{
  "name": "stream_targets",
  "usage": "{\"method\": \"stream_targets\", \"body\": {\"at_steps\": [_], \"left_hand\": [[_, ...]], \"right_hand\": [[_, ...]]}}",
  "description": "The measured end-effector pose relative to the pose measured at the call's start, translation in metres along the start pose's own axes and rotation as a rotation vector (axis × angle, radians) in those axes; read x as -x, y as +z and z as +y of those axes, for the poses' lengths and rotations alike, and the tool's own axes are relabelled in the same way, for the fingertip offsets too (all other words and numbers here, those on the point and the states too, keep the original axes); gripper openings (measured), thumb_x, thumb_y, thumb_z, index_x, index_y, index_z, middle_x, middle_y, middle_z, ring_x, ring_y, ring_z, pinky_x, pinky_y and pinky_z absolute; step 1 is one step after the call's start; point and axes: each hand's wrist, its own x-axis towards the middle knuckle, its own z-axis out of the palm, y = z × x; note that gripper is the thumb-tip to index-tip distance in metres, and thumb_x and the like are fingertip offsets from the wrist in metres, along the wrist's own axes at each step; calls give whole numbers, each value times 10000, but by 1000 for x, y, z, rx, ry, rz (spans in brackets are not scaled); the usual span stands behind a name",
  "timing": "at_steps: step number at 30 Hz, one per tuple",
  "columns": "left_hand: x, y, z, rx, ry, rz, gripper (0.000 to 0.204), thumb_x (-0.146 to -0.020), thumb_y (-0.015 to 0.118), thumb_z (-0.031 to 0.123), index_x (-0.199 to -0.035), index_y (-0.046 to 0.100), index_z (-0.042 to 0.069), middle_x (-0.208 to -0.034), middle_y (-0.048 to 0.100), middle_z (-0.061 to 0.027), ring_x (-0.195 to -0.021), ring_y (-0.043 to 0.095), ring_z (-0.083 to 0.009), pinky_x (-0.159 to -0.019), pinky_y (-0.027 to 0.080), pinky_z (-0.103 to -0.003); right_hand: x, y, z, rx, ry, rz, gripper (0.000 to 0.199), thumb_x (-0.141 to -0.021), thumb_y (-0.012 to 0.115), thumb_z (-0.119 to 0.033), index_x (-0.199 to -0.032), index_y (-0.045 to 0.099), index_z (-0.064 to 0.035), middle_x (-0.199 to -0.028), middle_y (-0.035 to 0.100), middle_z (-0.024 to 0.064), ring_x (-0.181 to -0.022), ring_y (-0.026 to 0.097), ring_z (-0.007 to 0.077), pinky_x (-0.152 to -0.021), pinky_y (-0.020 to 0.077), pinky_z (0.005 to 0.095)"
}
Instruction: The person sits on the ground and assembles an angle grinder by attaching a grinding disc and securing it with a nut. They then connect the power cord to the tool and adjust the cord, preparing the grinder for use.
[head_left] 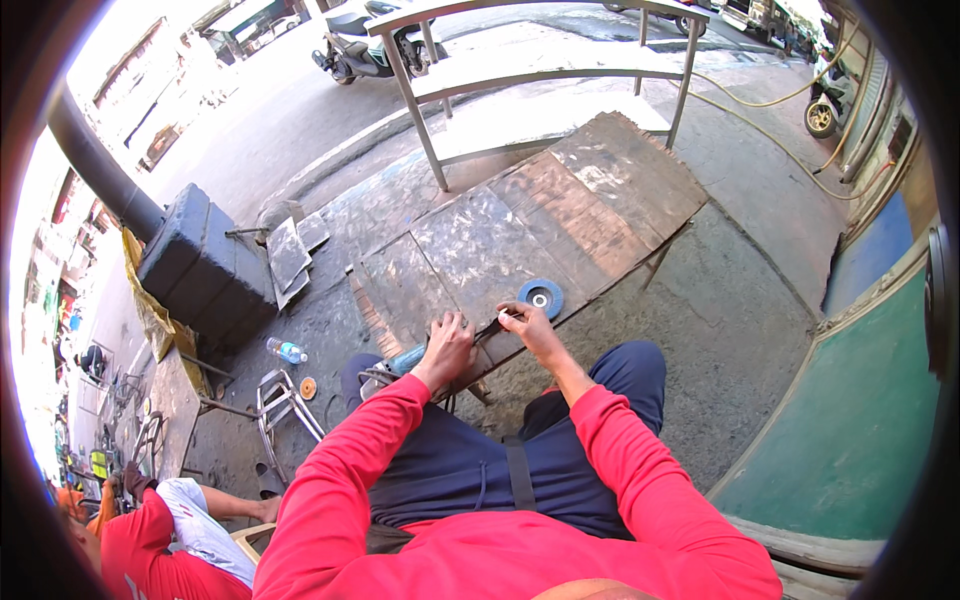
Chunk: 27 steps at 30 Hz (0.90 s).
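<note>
My left hand [447,352] is closed around a teal angle grinder [405,361] above the near edge of a worn wooden bench [460,245]. The hand hides much of the tool. To its right, my right hand [535,335] pinches a small whitish piece [504,316], too small to name, with thumb and fingertips. A dark, thin part shows between the two hands; I cannot make out what it belongs to. Just beyond my right fingers a blue grinding disc [551,289] with a pale ring at its hub lies flat on the bench.
A metal rack [540,72] with shelves stands past the bench. At left are a dark block [205,250], a plastic bottle [287,350], an orange disc [308,388] and a metal frame [283,412]. A person in red [150,545] sits lower left. A green panel [840,430] borders the right.
</note>
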Motion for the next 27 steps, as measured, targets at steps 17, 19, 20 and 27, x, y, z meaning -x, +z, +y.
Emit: {"method": "stream_targets", "body": {"at_steps": [17, 19, 20, 27], "left_hand": [[25, -24, 28, 286, -13, 63, 163, -796, 634, 166, -822, 607, 7, -825, 608, -193, -810, 605, -372, -718, 488, -468], [26, -23, 27, 369, -123, 22, 174, -806, 634, 169, -834, 592, 3, -832, 621, -205, -826, 614, -379, -726, 490, -479], [25, -24, 27, 366, -129, 22, 195, -813, 645, 178, -853, 577, -1, -854, 632, -214, -827, 619, -391, -724, 491, -488], [11, -37, 16, 492, -214, 53, 245, -794, 711, 186, -782, 595, -29, -766, 630, -236, -755, 635, -401, -670, 487, -472]], "right_hand": [[0, 10, 11, 382, -85, -61, 273, -888, 675, -143, -1123, 652, -6, -932, 689, 65, -842, 626, 119, -752, 515, 293], [1, 12, 12, 467, 8, -163, 289, -890, 672, -149, -1139, 650, -4, -971, 701, 91, -874, 643, 137, -777, 521, 305], [3, 13, 12, 454, -5, -176, 331, -893, 670, -171, -1166, 639, 13, -1019, 703, 126, -916, 651, 160, -809, 519, 318], [10, 10, -11, 524, 60, -220, 402, -916, 644, -341, -1051, 685, 36, -935, 718, 140, -889, 657, 164, -787, 511, 327]]}}
